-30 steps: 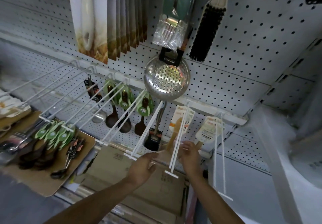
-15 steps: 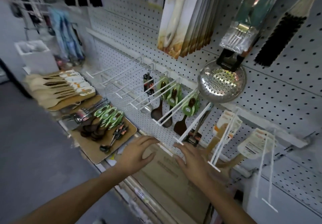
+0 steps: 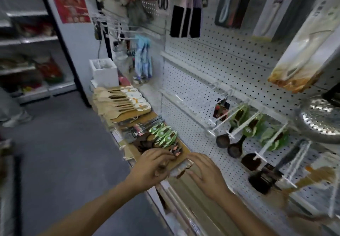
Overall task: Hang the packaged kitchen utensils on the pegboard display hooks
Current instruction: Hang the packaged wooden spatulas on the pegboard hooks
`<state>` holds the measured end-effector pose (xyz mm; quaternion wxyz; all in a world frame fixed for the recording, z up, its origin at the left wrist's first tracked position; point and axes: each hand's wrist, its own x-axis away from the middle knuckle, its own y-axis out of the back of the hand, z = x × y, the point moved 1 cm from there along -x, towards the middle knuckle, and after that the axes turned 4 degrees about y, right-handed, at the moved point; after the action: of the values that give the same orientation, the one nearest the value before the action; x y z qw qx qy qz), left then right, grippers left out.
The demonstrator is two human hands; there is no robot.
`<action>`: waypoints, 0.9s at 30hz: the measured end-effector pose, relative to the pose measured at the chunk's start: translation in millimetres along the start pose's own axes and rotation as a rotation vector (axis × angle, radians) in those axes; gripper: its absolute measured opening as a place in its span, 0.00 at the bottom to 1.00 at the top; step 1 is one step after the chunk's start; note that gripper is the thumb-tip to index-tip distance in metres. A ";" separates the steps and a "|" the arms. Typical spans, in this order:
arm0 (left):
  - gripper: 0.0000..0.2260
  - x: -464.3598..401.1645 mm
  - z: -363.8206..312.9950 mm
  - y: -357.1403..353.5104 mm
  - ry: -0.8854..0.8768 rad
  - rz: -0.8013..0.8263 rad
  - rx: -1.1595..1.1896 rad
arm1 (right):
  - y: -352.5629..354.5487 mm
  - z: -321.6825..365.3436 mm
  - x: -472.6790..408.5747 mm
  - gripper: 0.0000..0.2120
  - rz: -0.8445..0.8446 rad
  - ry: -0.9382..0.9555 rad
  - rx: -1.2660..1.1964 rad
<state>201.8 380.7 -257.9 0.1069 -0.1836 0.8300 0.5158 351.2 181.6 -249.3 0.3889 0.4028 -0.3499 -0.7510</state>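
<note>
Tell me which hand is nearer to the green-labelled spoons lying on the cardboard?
Left. The left hand lies just below the green-labelled spoons; the right hand sits farther off, below and to their right.

Utensils [image 3: 163, 136] left of pegboard [image 3: 230, 55]

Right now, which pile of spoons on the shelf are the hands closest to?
The dark pile with green cards, just beyond both hands; the pale wooden pile lies farther back.

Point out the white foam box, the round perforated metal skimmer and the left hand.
white foam box [image 3: 105, 74], head view, front wall.
round perforated metal skimmer [image 3: 321, 120], head view, bowl.
left hand [image 3: 153, 166], head view, back.
</note>
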 end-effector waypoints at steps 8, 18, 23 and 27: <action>0.18 53.9 116.0 97.3 0.132 -0.015 -0.077 | -79.8 85.4 -96.5 0.20 0.010 0.057 -0.016; 0.18 101.6 230.7 179.8 0.301 -0.072 -0.080 | -158.4 169.7 -222.3 0.20 0.097 0.188 -0.017; 0.18 98.9 290.5 201.8 0.375 -0.090 -0.083 | -199.1 180.8 -290.6 0.20 0.159 0.262 -0.039; 0.19 81.5 349.4 218.2 0.405 -0.093 -0.115 | -240.9 182.8 -356.9 0.19 0.183 0.321 -0.076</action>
<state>32.9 765.1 -265.1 -0.0490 -0.3277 0.7941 0.5095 251.1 638.5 -253.9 0.5214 0.4687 -0.2901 -0.6514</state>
